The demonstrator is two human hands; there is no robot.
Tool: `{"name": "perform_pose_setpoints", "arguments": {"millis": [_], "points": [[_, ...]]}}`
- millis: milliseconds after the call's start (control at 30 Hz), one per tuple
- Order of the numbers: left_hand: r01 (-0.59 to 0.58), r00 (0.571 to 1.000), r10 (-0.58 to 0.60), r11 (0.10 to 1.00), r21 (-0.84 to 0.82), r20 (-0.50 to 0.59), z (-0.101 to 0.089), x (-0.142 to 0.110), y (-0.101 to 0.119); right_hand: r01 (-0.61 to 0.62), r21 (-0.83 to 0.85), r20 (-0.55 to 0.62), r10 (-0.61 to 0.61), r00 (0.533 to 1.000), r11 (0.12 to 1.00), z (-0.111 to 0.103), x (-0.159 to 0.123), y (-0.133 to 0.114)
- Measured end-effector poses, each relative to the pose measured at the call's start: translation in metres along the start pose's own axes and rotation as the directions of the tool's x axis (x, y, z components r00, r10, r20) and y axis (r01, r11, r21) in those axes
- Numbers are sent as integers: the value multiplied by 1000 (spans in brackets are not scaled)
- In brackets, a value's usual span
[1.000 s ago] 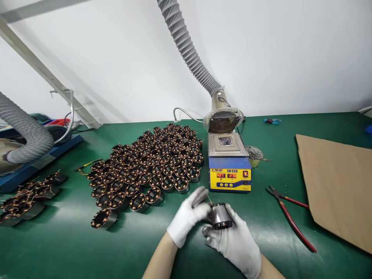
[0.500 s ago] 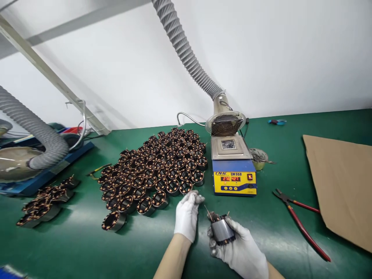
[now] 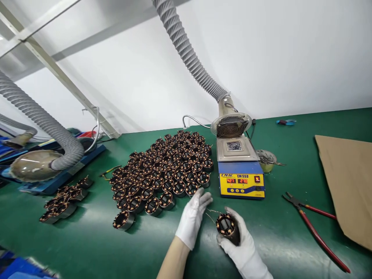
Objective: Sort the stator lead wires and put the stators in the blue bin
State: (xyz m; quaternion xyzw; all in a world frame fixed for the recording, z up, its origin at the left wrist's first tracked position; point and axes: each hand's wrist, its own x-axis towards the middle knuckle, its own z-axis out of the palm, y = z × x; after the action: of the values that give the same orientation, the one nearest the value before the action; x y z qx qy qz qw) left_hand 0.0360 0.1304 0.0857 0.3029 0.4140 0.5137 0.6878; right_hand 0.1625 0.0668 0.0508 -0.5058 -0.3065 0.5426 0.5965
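My right hand (image 3: 244,244), in a white glove, grips a motor stator (image 3: 228,228), a dark ring with copper windings inside. The stator's open end faces up toward me, and thin wire leads (image 3: 211,215) stick out from its left side. My left hand (image 3: 194,217), also gloved, is beside those leads with its fingers stretched out. Whether its fingertips touch the wires I cannot tell. Just beyond my left hand, a large cluster of similar stators (image 3: 167,164) stands on the green bench.
A solder pot (image 3: 241,170) with a lit display stands ahead under an extractor hose (image 3: 192,54). Right of it are a small tin (image 3: 266,166), red-handled pliers (image 3: 312,223) and cardboard (image 3: 345,182). More stators (image 3: 65,201) sit at left near another hose (image 3: 43,116).
My right hand has turned the stator from side-on to open end up. My left fingers have straightened from a pinch. The camera view has shifted left.
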Motion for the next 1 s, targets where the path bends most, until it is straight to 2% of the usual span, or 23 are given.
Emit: {"name": "perform_pose_setpoints", "arguments": {"millis": [67,133,200,267,333,367,400,433,500,533,600,733,800,900,967,1000], "points": [[100,979,-117,989,110,169,7,-5,-4,152,-156,-66,-164,984,976,1,1,3],[121,964,-168,968,221,207,17,-9,-13,270,-304,-13,-287,958,914,3,1,4],[95,982,-129,967,235,136,23,-9,-21,323,-439,73,-324,943,839,4,0,4],[37,997,-45,991,132,58,23,-7,-21,328,-540,123,-313,942,775,5,0,5],[-54,998,54,998,-12,-25,16,-4,-12,329,-597,128,-318,939,732,5,0,6],[-101,993,98,994,-38,-70,11,-3,-4,331,-613,123,-328,937,717,4,0,7],[-117,989,117,993,6,-89,6,-2,3,337,-623,118,-341,933,706,3,0,8],[-83,994,91,990,111,-66,2,-3,10,347,-627,118,-354,928,698,3,0,9],[54,995,-81,920,388,54,-3,-5,19,368,-625,128,-375,918,689,1,1,11],[98,979,-173,865,492,109,-2,-5,20,374,-624,130,-380,916,686,1,1,11],[117,954,-254,809,576,163,3,-6,16,376,-631,141,-376,916,679,0,1,10],[143,972,-216,848,510,86,18,-2,7,383,-657,195,-344,918,649,0,0,6],[156,981,-192,881,447,36,19,-1,9,386,-658,215,-330,919,646,-1,-1,4],[53,997,-33,944,326,-68,12,-1,19,394,-653,236,-320,917,647,-1,0,4],[23,997,9,914,405,-77,9,-4,22,405,-652,246,-326,913,641,-1,1,5],[22,1000,-14,864,503,-21,10,-6,22,411,-653,248,-333,910,637,-1,1,5]]}}
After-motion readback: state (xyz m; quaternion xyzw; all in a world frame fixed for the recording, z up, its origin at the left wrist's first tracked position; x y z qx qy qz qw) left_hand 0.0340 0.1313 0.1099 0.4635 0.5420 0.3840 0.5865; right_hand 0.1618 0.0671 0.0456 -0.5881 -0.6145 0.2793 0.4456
